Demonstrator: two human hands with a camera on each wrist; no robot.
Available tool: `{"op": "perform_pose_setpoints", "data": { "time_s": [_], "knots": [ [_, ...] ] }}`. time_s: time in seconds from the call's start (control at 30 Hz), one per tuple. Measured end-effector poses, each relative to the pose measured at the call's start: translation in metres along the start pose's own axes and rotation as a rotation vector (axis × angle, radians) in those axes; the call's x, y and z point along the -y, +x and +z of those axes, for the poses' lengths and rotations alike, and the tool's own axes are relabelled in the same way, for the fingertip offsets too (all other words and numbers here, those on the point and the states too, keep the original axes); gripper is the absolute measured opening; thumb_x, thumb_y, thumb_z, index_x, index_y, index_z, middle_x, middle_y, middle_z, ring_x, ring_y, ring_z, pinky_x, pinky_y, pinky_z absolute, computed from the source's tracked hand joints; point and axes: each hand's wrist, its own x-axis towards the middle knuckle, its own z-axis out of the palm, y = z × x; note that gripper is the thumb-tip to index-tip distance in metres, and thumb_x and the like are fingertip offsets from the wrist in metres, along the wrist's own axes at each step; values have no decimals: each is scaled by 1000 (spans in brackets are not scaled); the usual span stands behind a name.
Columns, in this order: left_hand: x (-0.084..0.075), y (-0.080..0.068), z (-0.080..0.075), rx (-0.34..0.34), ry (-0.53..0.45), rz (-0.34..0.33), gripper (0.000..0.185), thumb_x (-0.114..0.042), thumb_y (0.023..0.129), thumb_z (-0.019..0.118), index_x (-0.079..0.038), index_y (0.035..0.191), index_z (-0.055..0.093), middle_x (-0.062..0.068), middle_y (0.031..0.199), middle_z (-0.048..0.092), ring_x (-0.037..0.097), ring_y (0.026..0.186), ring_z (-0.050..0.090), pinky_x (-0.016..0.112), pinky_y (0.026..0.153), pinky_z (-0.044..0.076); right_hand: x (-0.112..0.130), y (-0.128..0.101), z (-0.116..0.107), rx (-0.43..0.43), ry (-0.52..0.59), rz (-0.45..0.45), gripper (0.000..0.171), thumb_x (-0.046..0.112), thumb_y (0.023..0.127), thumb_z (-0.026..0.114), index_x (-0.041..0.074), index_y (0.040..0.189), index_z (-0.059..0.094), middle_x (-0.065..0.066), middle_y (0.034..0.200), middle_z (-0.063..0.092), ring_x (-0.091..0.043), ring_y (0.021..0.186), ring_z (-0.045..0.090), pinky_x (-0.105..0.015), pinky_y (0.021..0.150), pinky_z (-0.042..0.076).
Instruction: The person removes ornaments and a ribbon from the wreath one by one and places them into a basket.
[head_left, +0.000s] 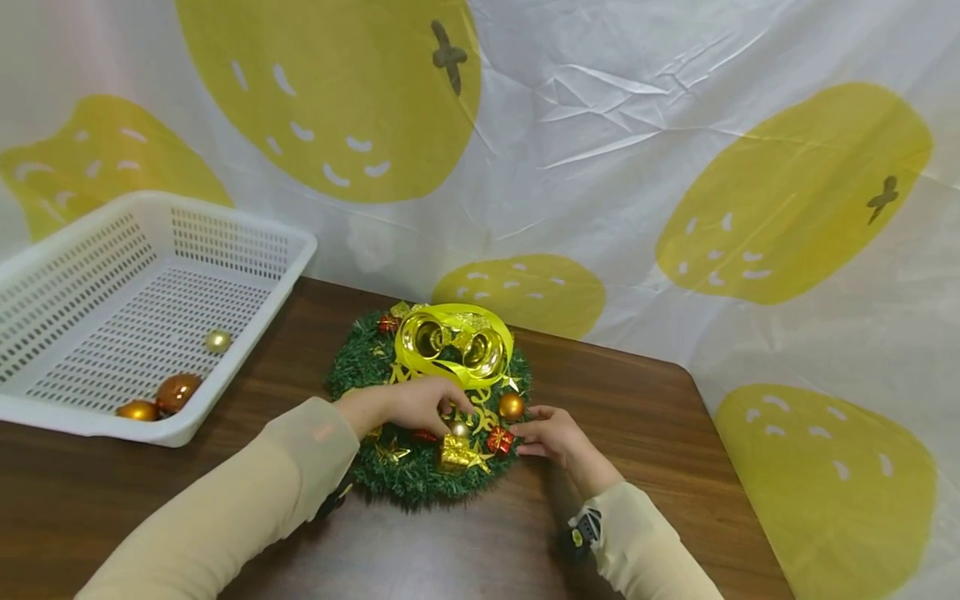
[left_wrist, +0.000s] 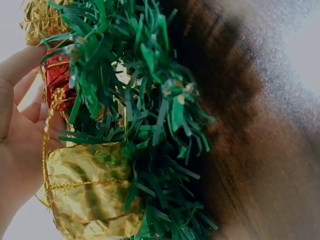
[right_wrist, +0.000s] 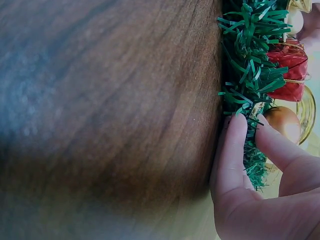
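Head view shows me the wreath [head_left: 427, 400] lying flat on the brown table [head_left: 645, 417], mid-front. I judge it light, its tinsel soft and springy, its baubles brittle; best held by the rim. My left hand [head_left: 420, 404] reaches over it, fingertips pinching a small silver bauble [head_left: 459, 428]. My right hand [head_left: 551, 437] presses the rim with relaxed fingers.

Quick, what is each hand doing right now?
Left hand: fingers curled on a small silver ball on the wreath.
Right hand: open, touching the wreath's edge.
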Motion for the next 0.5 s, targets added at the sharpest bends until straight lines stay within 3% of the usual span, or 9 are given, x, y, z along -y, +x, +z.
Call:
{"op": "perform_pose_setpoints", "data": {
  "time_s": [0.27, 0.5],
  "knots": [
    [-2, 2, 1, -10, 100, 42, 29, 1, 80, 65, -9, 108, 69, 4, 107, 58, 11, 88, 48, 21, 76, 43, 1, -2, -1, 19, -5, 0, 66, -5, 85, 60, -13, 140, 23, -5, 72, 45, -9, 56, 53, -21, 57, 56],
    [2, 4, 0, -1, 69, 71, 20, -10, 86, 67, -9, 106, 69, 4, 107, 59, 10, 81, 46, 21, 72, 41, 1, -1, -1, 16, -13, 11, 66, -5, 86, 60, -12, 140, 24, -7, 77, 46, -10, 59, 54, -21, 58, 56]
  ]
}}
